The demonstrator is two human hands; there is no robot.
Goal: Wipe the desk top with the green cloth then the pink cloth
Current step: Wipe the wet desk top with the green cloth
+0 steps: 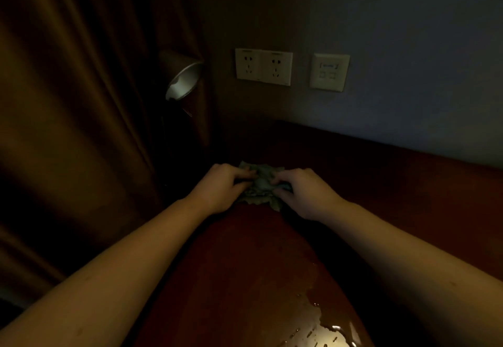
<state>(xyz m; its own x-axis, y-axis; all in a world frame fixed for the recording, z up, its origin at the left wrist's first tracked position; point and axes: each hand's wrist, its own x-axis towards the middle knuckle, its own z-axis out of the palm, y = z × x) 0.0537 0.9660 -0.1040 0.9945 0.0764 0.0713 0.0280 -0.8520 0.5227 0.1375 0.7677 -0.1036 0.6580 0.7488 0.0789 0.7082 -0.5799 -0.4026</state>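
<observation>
A crumpled green cloth (261, 184) lies on the dark red-brown desk top (245, 265), toward its far left corner. My left hand (221, 186) grips the cloth's left side with curled fingers. My right hand (302, 191) grips its right side, fingers curled into the fabric. Both hands rest on the desk with the cloth bunched between them. A wet, shiny patch (318, 327) spreads on the desk near the front edge. No pink cloth is in view.
A brown curtain (81, 101) hangs at the left. A desk lamp (182, 79) with a tilted metal shade stands in the corner behind the cloth. Two wall sockets (263, 67) and a switch plate (329, 72) sit on the wall above the desk.
</observation>
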